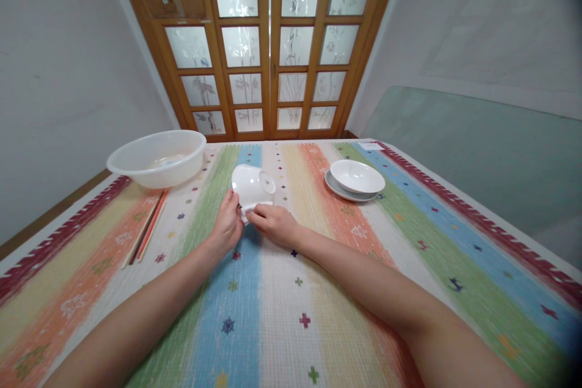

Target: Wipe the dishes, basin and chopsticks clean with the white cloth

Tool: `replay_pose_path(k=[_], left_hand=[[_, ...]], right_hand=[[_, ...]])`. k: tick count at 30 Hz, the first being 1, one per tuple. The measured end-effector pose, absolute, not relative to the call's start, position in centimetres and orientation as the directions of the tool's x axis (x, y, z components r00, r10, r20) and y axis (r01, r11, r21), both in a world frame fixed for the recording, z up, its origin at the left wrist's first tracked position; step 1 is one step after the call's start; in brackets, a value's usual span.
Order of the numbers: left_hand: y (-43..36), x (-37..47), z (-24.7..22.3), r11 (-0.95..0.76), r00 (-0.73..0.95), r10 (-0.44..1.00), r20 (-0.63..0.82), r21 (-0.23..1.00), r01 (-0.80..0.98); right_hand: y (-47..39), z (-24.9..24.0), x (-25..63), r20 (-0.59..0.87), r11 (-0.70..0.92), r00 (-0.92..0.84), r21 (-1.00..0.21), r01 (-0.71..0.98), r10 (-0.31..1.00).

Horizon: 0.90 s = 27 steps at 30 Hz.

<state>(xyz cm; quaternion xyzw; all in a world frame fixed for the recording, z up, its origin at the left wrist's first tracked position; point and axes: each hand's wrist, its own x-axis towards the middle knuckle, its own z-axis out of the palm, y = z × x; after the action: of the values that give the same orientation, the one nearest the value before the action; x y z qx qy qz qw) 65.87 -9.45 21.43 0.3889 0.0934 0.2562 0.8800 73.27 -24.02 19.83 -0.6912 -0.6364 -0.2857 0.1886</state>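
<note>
A white cup [247, 184] with pale dots is held tilted on its side above the middle of the table, its base turned to the right. My left hand [228, 221] grips it from the left, fingers closed at its lower edge. Just below the cup, my right hand [276, 224] is closed on a white cloth [261, 206], which lies against the cup's underside. The cup's opening faces away to the left, so its inside is hidden.
A translucent plastic basin [157, 160] stands at the back left, with several chopsticks [145, 227] in front of it. To the right, a white bowl [357, 176] rests on a plate [348, 195]. A striped tablecloth [277, 315] covers the table. Wooden glass-paned doors [271, 42] stand behind.
</note>
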Motion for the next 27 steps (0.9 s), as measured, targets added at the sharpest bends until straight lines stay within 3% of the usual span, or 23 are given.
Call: replay_pose_path(k=[6, 12, 16, 19, 24, 25, 27], left_hand=[[-9.1, 65.8, 21.7, 0.617, 0.868, 0.496, -0.022, 0.713, -0.334], [-8.5, 66.0, 22.0, 0.622, 0.850, 0.527, -0.020, 0.690, -0.369], [-7.6, 66.2, 22.4, 0.620, 0.841, 0.540, -0.020, 0.685, -0.382], [-7.1, 66.3, 22.5, 0.597, 0.835, 0.549, 0.008, 0.696, -0.399], [-6.8, 66.4, 22.5, 0.572, 0.815, 0.579, 0.014, 0.706, -0.418], [-6.8, 66.5, 22.5, 0.568, 0.812, 0.584, 0.019, 0.704, -0.425], [-6.8, 66.6, 22.6, 0.570, 0.809, 0.588, 0.026, 0.696, -0.437]], right_hand=[[-24.2, 20.3, 74.9, 0.808, -0.333, 0.257, -0.081, 0.939, 0.530], [-24.9, 20.5, 75.4, 0.664, -0.129, -0.034, 0.195, 0.972, 0.747], [-25.3, 20.7, 75.9, 0.616, -0.040, -0.117, 0.236, 0.971, 0.779], [-25.4, 20.8, 76.5, 0.653, -0.023, -0.097, 0.172, 0.985, 0.751], [-25.2, 21.3, 76.1, 0.821, -0.221, 0.264, -0.172, 0.960, 0.507], [-25.2, 21.4, 75.9, 0.828, -0.231, 0.266, -0.170, 0.958, 0.494], [-25.3, 21.4, 75.6, 0.819, -0.191, 0.147, -0.046, 0.980, 0.555]])
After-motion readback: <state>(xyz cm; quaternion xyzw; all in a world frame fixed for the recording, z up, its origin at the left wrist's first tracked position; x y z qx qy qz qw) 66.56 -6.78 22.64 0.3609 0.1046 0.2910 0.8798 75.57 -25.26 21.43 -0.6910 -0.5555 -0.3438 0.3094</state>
